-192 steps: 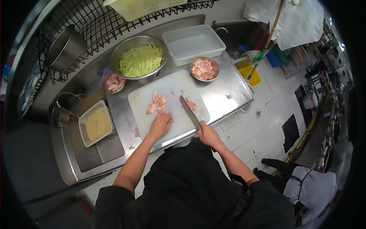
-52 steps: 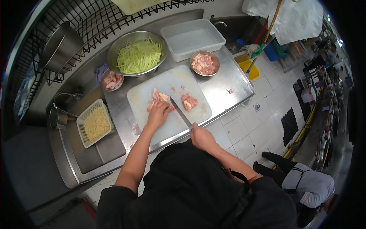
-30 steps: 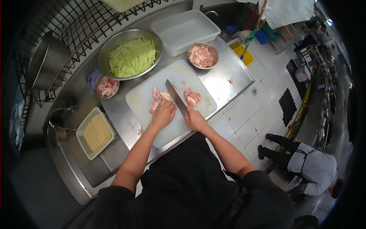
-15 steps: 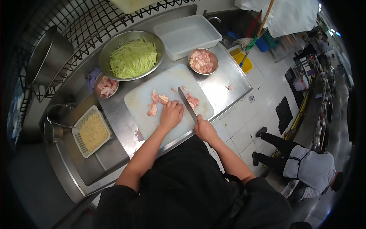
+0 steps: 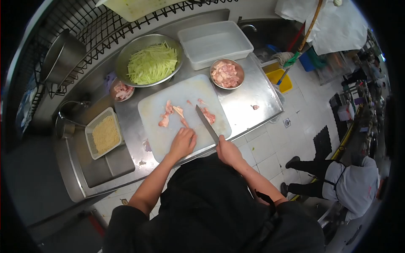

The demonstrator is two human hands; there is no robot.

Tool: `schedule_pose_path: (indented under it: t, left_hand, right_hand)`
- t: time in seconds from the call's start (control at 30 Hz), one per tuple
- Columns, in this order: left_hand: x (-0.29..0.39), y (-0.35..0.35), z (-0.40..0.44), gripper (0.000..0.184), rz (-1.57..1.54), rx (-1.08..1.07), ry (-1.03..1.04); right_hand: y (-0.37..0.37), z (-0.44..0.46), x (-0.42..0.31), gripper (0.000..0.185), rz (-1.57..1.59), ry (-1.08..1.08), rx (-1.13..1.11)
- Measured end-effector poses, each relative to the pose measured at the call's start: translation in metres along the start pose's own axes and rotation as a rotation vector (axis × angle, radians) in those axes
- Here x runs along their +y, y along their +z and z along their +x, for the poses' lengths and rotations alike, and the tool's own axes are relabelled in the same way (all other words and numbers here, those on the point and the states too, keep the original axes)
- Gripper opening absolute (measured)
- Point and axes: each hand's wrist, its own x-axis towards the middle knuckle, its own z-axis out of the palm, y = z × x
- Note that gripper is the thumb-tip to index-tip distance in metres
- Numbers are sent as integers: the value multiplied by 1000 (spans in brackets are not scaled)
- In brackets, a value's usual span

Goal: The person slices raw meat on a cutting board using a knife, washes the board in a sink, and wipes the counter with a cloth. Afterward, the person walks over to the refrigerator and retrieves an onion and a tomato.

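Probably soft and slippery, the pale-pink raw meat strips [image 5: 168, 109] toward the left edge of the white plastic cutting board [image 5: 163, 140] are best pinned at their near ends, beside the left hand [image 5: 182, 142], its fingers curled, grip unclear, while the long steel knife [image 5: 206, 122] is clamped in the right hand [image 5: 228, 151].

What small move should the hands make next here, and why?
Probably shift the knife left towards the narrow meat strip on the cutting board. The right hand grips the knife, its blade beside the meat pile on the right, while the strip lies just ahead of the left hand, which could likely steady it.
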Motion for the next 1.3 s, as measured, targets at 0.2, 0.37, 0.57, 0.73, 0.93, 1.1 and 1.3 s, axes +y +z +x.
schedule_pose_path:
  t: [0.2, 0.37, 0.57, 0.73, 0.93, 1.1, 1.3]
  left_hand:
    - [-6, -27, -57, 10, -16, 149, -223]
    - [-21, -41, -69, 12, 123, 268, -333]
    - [-19, -4, -23, 18, 91, 387, -265]
    - [-35, 2, -23, 20, 135, 316, -191]
    - [-39, -3, -25, 21, 94, 287, -123]
    - [-25, -21, -34, 17, -29, 303, -197]
    - [-21, -24, -55, 18, 26, 290, -285]
  right_hand:
    - [-19, 2, -1, 18, -64, -137, -38]
    - [-29, -5, -8, 19, -226, -188, -136]
    - [-17, 0, -37, 18, -298, -337, -142]
    - [9, 23, -38, 18, -335, -322, -157]
    - [30, 75, -63, 21, -280, -347, -136]
    - [26, 58, -28, 22, -177, -316, -99]
    - [-3, 9, -18, 20, -181, -163, -73]
